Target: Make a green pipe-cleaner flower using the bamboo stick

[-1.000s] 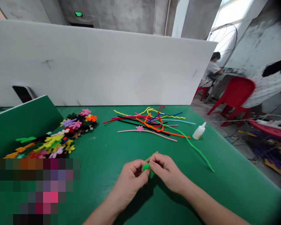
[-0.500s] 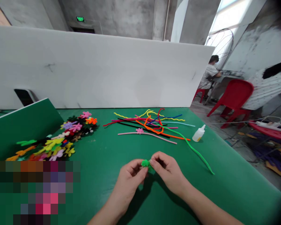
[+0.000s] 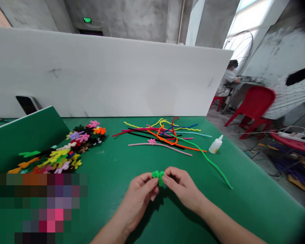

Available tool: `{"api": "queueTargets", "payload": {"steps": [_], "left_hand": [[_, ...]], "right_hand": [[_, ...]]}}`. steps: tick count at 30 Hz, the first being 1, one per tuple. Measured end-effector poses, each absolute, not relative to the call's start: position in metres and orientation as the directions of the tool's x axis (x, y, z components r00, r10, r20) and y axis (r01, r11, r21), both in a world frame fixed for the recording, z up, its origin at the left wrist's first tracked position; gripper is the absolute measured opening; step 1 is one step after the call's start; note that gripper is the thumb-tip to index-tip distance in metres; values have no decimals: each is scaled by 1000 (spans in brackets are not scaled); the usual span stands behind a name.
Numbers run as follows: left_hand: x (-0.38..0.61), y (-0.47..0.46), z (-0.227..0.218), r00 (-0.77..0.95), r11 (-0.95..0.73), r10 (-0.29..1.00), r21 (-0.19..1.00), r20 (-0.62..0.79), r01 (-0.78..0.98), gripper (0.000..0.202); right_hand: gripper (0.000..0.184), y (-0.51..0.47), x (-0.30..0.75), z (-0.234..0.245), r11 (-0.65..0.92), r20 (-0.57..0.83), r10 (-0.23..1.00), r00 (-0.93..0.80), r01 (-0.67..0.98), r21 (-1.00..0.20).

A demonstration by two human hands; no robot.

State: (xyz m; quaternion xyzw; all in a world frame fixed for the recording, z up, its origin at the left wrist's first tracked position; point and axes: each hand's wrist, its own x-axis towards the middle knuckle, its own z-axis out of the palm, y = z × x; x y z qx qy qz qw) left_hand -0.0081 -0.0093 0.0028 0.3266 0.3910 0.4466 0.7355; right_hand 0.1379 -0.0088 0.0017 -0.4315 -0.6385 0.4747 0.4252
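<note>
Both hands meet low over the green table point(image 3: 112, 169), near its front middle. My left hand point(image 3: 141, 195) and my right hand point(image 3: 180, 186) each pinch a small green pipe-cleaner flower point(image 3: 158, 176) held between their fingertips. The fingers of both hands are curled closed on it. Beyond the hands lies a loose pile of pipe cleaners point(image 3: 165, 134) in several colours, with a long green pipe cleaner point(image 3: 213, 166) trailing toward the right edge.
A heap of finished pipe-cleaner flowers point(image 3: 66, 149) lies at the left beside a raised green board point(image 3: 25, 135). A small glue bottle point(image 3: 215, 145) stands at the right. A white partition point(image 3: 104, 74) backs the table. Other people and red chairs point(image 3: 254, 101) are off to the right.
The green flower has turned between the fingertips and sits slightly higher. The tan stick end seen a second ago no longer shows. The hands have stayed in the same spot.
</note>
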Motion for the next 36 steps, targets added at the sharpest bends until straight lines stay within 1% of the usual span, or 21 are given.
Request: {"api": "queueTargets", "payload": {"steps": [3,9,12,14,17,19,23,26,28,31,34,36], "left_hand": [[-8,-9,1,325,402,904,811,-277,-426,8],[-9,-11,-3,321,380,913,807,-250,-452,7],[-9,-12,-5,308,374,919,793,-247,-481,5],[-9,-12,-6,298,377,920,788,-255,-487,5],[-9,-12,-5,280,364,925,809,-257,-462,6],[-9,-12,-3,255,336,935,846,-247,-413,7],[-8,-12,1,193,254,958,939,-212,-232,9],[-7,-13,5,174,179,973,974,-154,-136,11],[-8,-14,7,179,143,977,981,-117,-135,10],[-9,-15,8,202,149,973,973,-113,-174,13],[-11,-14,7,208,169,970,968,-129,-187,16],[-11,-14,7,204,174,970,964,-133,-199,15]], "right_hand": [[22,-8,137,0,152,120,952,-281,95,-984],[21,-10,134,1,147,110,952,-287,110,-983],[23,-12,132,1,108,77,958,-278,97,-989],[26,-13,130,0,56,39,959,-280,55,-997],[30,-14,127,-1,-19,-14,959,-282,-16,-1000],[30,-14,127,-2,-20,-11,968,-251,-35,-999],[19,-13,129,-3,51,65,979,-195,-76,-996],[14,-12,132,-2,139,136,972,-193,2,-990],[10,-11,134,-1,204,185,967,-176,96,-974],[8,-12,136,1,316,288,944,-158,200,-927],[9,-13,136,3,430,401,902,-160,261,-864],[10,-14,136,4,479,450,878,-163,277,-833]]}}
